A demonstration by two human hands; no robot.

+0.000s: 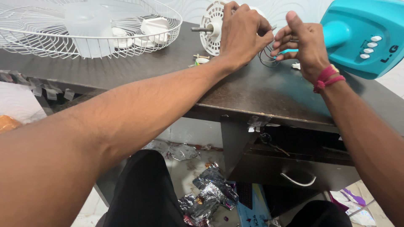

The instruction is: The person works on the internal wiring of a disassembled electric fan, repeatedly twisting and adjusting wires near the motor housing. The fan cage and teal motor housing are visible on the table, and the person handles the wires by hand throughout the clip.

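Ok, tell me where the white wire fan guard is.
In the head view the white wire fan guard lies at the far left of the dark table, left of the left hand gripping the white fan motor.

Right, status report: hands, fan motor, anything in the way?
Left hand gripping white round fan motor. Right hand pinching its thin wires. Teal plastic fan body crowds right.

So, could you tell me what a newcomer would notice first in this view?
Probably the two hands at the back of the dark desk: the left hand grips a white fan motor, the right hand pinches its thin wires. A turquoise fan body lies at the right, a white wire fan guard at the left.
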